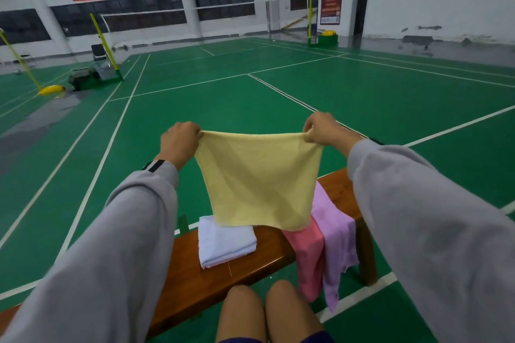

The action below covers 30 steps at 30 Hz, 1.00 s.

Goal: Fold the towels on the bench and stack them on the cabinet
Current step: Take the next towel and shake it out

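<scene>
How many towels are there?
4. The yellow towel is held up by the left hand and right hand; the white towel lies folded on the bench; the pink towel and purple towel drape over its edge. Others may hide behind the yellow one.

The yellow towel (256,184) hangs spread between the left hand (179,142) and right hand (323,128), each pinching 1 top corner. Its top edge sags slightly and its lower edge hangs just over the worktop (211,284). Below the left hand, a white towel (227,243) lies folded flat on the worktop. Below the right hand, 2 unfolded towels drape over the worktop's near edge: a pink towel (306,256) and, touching it on the right, a lilac towel (338,242).
</scene>
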Available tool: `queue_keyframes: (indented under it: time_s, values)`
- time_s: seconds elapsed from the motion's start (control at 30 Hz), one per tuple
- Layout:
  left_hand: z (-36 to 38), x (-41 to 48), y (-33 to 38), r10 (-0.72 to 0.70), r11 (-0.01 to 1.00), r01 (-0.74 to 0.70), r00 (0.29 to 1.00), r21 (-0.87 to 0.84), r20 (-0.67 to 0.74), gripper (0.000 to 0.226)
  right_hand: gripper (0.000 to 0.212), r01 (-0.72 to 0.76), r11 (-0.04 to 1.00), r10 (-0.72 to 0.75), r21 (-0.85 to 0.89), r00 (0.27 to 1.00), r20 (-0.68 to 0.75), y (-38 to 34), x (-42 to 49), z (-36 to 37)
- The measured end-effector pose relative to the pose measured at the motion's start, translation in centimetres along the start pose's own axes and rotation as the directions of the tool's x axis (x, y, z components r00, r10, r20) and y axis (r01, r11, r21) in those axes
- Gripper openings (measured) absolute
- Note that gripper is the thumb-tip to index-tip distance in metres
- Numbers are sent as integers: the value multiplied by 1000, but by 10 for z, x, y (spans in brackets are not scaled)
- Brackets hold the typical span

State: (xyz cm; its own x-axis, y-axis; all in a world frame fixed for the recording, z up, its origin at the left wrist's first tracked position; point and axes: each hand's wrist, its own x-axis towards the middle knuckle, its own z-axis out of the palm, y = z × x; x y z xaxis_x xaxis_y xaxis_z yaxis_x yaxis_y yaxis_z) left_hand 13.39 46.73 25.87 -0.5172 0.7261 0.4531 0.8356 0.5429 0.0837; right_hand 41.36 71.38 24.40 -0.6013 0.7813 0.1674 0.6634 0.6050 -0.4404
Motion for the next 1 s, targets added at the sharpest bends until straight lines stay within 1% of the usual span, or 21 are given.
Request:
queue_keyframes:
  time_s: [0.03,0.13,0.17,0.23,0.27,0.33,0.43,0.47,0.57,0.7,0.8,0.9,1.0]
  values:
    - [-2,1,2,6,999,-6,1000,46,-4,26,13,13,998,-14,-56,1000,-18,1,1,-1]
    - [-5,2,5,53,982,-53,999,184,5,23,34,51,982,-64,-183,996,-65,0,-1,-9]
    - [-6,2,6,70,972,-70,998,224,11,20,34,76,966,-96,-249,993,-72,-2,-4,-14]
    - [-8,3,7,90,957,-92,996,274,20,15,19,124,916,-160,-382,985,-62,-5,-7,-24]
    - [-9,4,8,92,956,-93,996,278,19,14,15,150,899,-191,-412,980,-61,-6,-6,-27]
    - [-10,7,8,72,963,-73,997,259,12,11,26,171,892,-213,-418,976,-54,-5,-3,-30]
    - [-9,13,11,21,981,-19,1000,193,-6,12,31,187,904,-209,-385,978,-17,3,5,-32]
    - [-9,14,12,11,985,-9,1000,172,-9,12,31,190,906,-206,-378,979,-1,8,9,-31]
    - [-7,17,17,4,989,-1,1000,149,-14,13,27,140,913,-152,-382,988,-1,16,14,-28]
    - [1,20,20,15,990,-11,999,141,-30,13,25,97,913,-133,-397,989,-66,17,9,-26]
    - [8,23,20,21,992,-18,1000,127,-22,15,19,62,906,-124,-420,985,-120,16,11,-25]
    - [14,28,19,30,991,-27,999,133,-21,19,16,27,902,-95,-432,986,-139,17,14,-23]
    - [17,33,22,45,987,-37,998,155,-45,18,16,-14,910,-54,-415,987,-153,18,19,-19]
